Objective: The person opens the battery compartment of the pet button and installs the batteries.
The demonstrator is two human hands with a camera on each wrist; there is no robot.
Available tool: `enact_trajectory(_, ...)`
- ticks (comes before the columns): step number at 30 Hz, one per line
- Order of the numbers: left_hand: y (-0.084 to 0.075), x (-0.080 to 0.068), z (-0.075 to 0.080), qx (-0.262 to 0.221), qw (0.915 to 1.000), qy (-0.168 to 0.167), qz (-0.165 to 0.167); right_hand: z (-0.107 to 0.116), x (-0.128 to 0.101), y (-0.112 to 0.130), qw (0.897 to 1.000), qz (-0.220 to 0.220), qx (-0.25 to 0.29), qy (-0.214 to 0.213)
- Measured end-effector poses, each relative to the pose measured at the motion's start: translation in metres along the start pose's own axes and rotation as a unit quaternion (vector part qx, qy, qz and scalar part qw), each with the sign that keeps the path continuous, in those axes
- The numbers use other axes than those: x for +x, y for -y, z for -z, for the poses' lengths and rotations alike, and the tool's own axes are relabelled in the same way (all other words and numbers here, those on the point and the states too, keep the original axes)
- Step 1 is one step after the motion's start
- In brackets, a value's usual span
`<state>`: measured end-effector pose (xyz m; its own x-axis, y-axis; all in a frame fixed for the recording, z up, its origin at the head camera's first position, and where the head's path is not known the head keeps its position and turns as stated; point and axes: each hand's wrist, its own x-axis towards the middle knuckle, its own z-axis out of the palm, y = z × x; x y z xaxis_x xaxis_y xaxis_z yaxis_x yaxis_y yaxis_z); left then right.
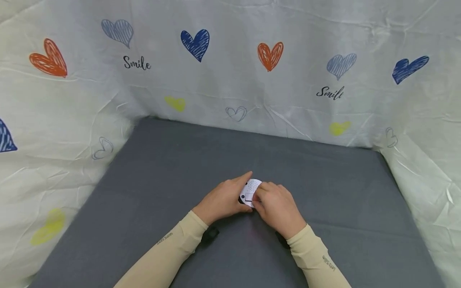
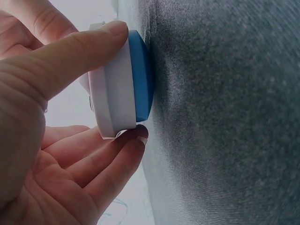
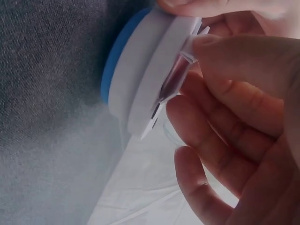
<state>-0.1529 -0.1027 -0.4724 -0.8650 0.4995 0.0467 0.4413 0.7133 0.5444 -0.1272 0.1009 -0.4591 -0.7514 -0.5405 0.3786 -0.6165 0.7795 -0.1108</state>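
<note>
A small round white plastic device with a pattern of tiny holes on its upper side rests on the grey cloth. Its blue underside faces the cloth. My left hand grips the device by its rim, thumb on one edge and fingertips on the opposite one. With thumb and fingers, my right hand pinches a small white cover on the device's upper side. That cover is tilted up from a rectangular recess; what lies inside cannot be made out.
Grey cloth covers the table. White sheets printed with hearts and "Smile" hang at the back and both sides. Dark wrist-worn items show beneath the forearms.
</note>
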Motion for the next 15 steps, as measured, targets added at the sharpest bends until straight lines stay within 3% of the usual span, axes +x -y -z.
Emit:
enact_trajectory(10, -0.0004, -0.0007, -0.0002, 0.006, 1.0000, -0.004, -0.005, -0.0058, -0.0010, -0.0031, 1.000, -0.017, 0.026, 0.005)
enact_trajectory(15, -0.0004, -0.0011, -0.0002, 0.005, 1.0000, -0.003, -0.001, -0.0040, -0.0004, -0.0070, 0.994, -0.077, 0.082, 0.006)
